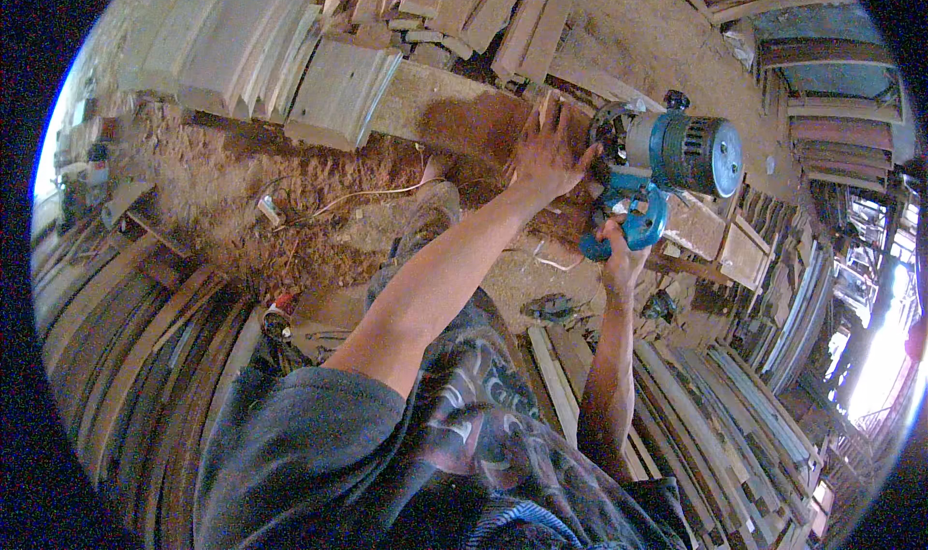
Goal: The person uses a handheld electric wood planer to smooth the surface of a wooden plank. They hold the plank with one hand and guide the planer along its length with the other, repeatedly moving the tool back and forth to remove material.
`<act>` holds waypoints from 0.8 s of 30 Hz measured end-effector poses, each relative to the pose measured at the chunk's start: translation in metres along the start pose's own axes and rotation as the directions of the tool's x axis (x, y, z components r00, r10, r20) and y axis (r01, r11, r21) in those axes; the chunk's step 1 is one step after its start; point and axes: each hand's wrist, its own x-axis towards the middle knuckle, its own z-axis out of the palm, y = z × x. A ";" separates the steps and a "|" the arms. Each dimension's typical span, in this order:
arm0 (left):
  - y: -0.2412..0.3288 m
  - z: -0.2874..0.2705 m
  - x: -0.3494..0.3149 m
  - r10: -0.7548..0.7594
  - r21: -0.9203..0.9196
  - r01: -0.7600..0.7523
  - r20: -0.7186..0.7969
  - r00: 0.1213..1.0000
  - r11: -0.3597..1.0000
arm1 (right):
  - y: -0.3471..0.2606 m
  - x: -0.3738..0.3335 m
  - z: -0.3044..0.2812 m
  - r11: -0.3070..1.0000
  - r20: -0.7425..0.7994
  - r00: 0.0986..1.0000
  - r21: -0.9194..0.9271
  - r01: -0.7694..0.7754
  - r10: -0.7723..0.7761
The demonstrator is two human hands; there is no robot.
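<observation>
A blue and silver power router (688,152) lies tipped on its side over the long wooden workbench plank (406,96). My right hand (621,250) is closed around its blue loop handle. To the left of the tool, my left hand (551,154) lies open with fingers spread over wood, its thumb close to the router's base. Whether that thumb touches the base I cannot tell. Reddish sawdust (474,120) covers the plank just left of the hand.
Moulded wooden pieces (338,91) are lined up at the upper left, with short wood blocks (522,28) beyond the plank. Long boards are stacked at the lower left (145,376) and lower right (715,415). A pale cable (362,194) crosses the sawdust-covered ground.
</observation>
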 end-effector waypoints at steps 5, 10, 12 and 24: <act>0.000 -0.005 0.002 0.092 0.049 -0.095 0.048 0.995 0.994 | -0.001 -0.001 -0.002 0.999 0.005 1.000 0.040 -0.026 0.026; 0.004 -0.004 0.004 -0.066 -0.060 0.072 0.105 0.992 0.996 | 0.001 -0.001 -0.003 0.999 -0.004 1.000 0.040 -0.026 0.026; 0.003 -0.001 0.005 0.029 0.047 -0.031 0.032 0.999 0.998 | 0.001 -0.001 -0.004 0.999 0.012 0.999 0.029 -0.031 0.031; 0.000 -0.007 0.011 -0.005 -0.105 0.016 0.100 0.995 0.994 | 0.001 0.000 -0.007 0.997 0.051 0.996 -0.030 -0.068 0.070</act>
